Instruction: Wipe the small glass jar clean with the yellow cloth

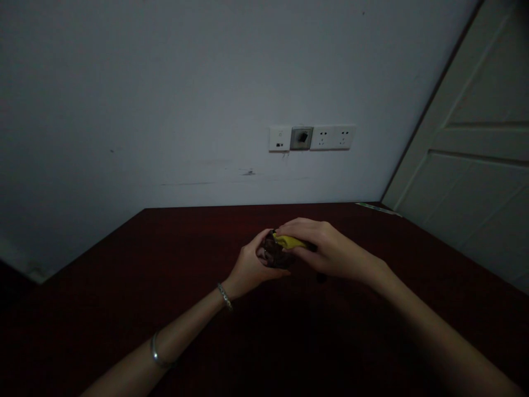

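Both my hands meet over the middle of a dark red table (165, 259). My left hand (250, 267) is curled around a small dark bundle (275, 255) that I cannot identify in the dim light. My right hand (326, 248) lies over the top of it, fingers closed on a yellow piece (289, 241) attached to or lying on the bundle. A thin bracelet sits on my left wrist and a bangle further up the forearm.
A grey-white wall rises behind the table, with a row of wall sockets and a switch (312, 138) above the back edge. A pale panelled door (479, 165) stands at the right. A thin strip (378, 208) lies at the table's back right corner.
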A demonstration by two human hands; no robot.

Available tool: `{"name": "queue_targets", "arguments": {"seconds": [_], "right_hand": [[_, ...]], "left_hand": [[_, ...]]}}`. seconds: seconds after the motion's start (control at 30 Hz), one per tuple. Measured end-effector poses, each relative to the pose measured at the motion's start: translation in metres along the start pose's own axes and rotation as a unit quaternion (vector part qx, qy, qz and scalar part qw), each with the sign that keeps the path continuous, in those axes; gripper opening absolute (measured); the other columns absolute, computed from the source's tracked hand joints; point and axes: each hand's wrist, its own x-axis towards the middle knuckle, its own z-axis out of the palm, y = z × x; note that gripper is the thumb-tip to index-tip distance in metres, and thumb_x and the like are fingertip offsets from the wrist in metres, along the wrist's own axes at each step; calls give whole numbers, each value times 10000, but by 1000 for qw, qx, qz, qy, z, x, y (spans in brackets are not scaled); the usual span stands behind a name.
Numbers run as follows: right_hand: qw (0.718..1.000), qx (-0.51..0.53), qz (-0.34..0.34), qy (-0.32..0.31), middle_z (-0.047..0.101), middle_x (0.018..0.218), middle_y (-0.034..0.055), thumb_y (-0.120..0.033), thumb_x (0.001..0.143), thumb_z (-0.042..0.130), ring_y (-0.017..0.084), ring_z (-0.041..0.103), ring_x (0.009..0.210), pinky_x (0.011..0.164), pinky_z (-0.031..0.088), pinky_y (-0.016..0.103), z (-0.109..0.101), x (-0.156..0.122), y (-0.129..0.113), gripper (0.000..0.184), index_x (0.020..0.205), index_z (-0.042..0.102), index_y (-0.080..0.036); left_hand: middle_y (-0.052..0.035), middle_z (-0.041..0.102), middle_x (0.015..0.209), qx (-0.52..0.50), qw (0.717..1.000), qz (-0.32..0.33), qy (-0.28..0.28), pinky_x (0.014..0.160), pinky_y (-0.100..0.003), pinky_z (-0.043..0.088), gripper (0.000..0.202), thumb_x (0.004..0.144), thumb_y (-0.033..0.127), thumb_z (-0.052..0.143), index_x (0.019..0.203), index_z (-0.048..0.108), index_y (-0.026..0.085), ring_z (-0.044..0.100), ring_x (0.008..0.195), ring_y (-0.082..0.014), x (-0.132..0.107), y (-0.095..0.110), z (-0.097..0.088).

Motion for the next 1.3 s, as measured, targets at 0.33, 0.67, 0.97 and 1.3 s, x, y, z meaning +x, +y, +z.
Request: {"name": "queue_targets", "arguments": {"seconds": [0.33,0.67,0.97,1.3], "right_hand": [[1000,-9,29,0,676,976,64,-125,857,511,180,616,880,791,495,316,-13,-1,1,223,1044,626,-161],[997,-76,-19,-16,640,987,124,-107,845,489,221,571,951,826,485,381,3,3,-6,228,1041,606,-117],[997,-47,-57,-31,652,926,108,-96,841,492,208,581,880,793,480,371,5,5,-25,163,940,616,-133],[989,7,3,150,660,1129,88,-158,879,495,211,591,1084,933,486,409,13,4,5,286,1148,589,-191]], "left_hand": [[-134,639,1137,52,997,58,-19,865,-433,539,935,471,288,873,1291,440,164,641,996,-269,-3,-2,3],[-111,636,1135,175,978,114,-7,933,-444,503,806,473,326,862,1187,528,157,614,1034,-275,-4,17,4],[-95,626,1175,129,991,38,21,905,-410,508,816,483,284,845,1213,491,194,610,1042,-255,-1,12,3],[-114,643,1064,-146,987,-67,-7,735,-333,566,891,438,144,867,1233,464,160,679,846,-215,-3,24,7]]}}
